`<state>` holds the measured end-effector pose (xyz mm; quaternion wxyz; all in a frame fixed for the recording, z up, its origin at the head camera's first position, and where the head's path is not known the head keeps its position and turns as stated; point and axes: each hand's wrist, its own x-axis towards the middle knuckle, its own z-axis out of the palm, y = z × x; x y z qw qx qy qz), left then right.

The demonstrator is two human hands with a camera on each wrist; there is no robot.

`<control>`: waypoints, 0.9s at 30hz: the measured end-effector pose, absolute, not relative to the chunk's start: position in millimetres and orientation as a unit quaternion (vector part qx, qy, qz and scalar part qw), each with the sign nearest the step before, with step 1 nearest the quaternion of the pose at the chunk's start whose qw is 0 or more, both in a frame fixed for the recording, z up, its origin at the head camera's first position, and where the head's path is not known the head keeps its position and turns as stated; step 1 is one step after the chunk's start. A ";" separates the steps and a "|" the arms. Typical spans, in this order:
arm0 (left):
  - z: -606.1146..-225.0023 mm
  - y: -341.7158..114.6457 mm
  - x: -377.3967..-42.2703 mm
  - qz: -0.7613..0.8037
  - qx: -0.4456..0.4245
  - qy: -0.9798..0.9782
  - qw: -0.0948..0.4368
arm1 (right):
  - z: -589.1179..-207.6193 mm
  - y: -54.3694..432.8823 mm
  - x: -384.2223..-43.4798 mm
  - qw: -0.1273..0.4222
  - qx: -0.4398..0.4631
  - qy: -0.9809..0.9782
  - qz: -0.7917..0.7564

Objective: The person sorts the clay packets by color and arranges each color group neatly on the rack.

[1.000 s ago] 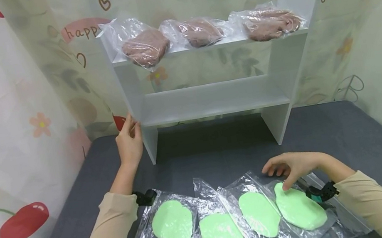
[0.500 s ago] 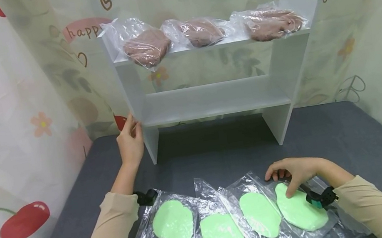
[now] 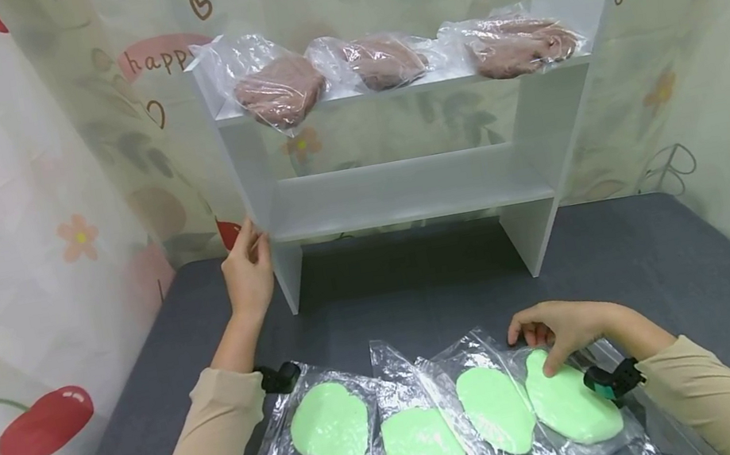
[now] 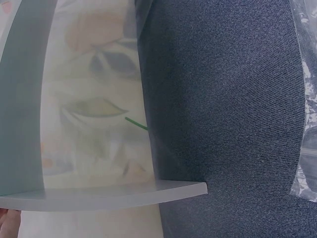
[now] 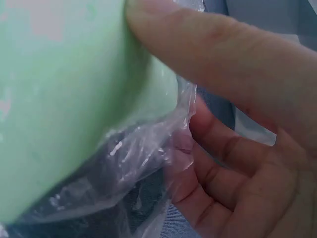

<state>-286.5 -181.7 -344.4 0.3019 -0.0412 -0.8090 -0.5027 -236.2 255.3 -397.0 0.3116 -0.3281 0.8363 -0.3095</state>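
My left hand [image 3: 248, 273] touches the left side panel of a white two-tier shelf [image 3: 402, 190]. In the left wrist view only fingertips [image 4: 10, 225] show, against the panel's outer face. My right hand [image 3: 570, 326] pinches the far end of a clear bag holding a flattened lump of light green dough [image 3: 571, 398]. In the right wrist view the thumb presses on top of the dough [image 5: 64, 99], with the other fingers curled under the bag's edge. Three similar bags of green dough [image 3: 329, 429] lie alongside to the left, their plastic overlapping.
On the upper shelf board sit three clear bags of brown dough, at left [image 3: 280, 90], middle [image 3: 384, 61] and right [image 3: 519, 45]. A dark grey cloth [image 3: 408, 309] covers the table. Printed curtains [image 3: 98, 320] stand around its back and sides.
My right hand has come down and slightly right onto the rightmost bag, its thumb on the dough. That green lump has just shifted a little left. The left hand stays put.
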 end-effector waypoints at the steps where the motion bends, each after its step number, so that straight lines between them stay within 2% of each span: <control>1: -344.4 -181.8 -286.7 -0.503 -0.041 -0.809 0.302 | -396.9 254.9 -236.1 0.313 -0.326 0.836 -0.310; 11: -343.6 -181.2 -286.0 -0.502 -0.045 -0.807 0.307 | -396.0 252.9 -238.0 0.321 -0.326 0.840 -0.292; 22: -343.7 -181.6 -286.7 -0.502 -0.044 -0.807 0.307 | -391.0 250.1 -247.8 0.294 -0.329 0.852 -0.283; 27: -343.1 -181.1 -285.7 -0.500 -0.038 -0.811 0.301 | -386.5 248.9 -251.1 0.259 -0.347 0.852 -0.296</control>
